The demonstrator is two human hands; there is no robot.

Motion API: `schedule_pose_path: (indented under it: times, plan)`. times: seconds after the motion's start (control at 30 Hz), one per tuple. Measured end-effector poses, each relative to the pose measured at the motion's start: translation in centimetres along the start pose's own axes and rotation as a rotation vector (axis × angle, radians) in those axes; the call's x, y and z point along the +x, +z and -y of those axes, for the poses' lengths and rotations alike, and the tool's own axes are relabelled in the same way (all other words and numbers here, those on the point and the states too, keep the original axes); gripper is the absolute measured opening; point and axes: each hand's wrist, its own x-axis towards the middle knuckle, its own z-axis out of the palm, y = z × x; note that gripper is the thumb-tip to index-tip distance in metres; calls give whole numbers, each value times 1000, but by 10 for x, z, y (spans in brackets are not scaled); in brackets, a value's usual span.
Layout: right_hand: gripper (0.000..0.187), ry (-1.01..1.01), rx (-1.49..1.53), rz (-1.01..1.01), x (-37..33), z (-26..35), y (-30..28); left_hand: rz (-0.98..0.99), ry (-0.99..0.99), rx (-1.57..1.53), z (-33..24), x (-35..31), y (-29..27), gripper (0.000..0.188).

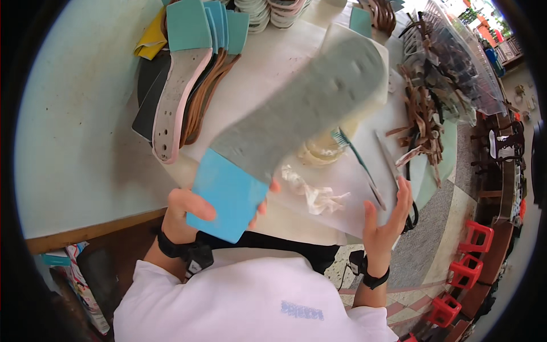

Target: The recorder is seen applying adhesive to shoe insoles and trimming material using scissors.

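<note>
My left hand grips a large insole by its light-blue heel end, thumb on top and fingertips round the far edge. The insole's long grey part slants up to the right above the table, slightly blurred. My right hand holds nothing; its fingers are stretched up and the thumb stands apart. Close by it lie a green toothbrush and scissors with black handles, partly hidden by that hand. A round tub with pale, crusted contents sits partly under the insole, near crumpled white scraps.
At the far left, several insoles with blue-green heels are stacked beside a yellow cloth. Brown strip offcuts and a clear plastic crate lie at the right. Red stools stand on the floor beyond the table's right edge.
</note>
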Motion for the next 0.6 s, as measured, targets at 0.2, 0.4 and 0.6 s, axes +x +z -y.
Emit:
schedule_pose_path:
  times: [0.2,0.4,0.6]
  plan:
    - [42,-9,-60,191,3,1,1,136,196,80,1,16,-19,87]
    - [43,-78,-153,179,19,38,-19,51,318,296,17,27,-24,83]
    - [38,-55,-255,189,28,62,-47,-16,391,241,26,28,-26,79]
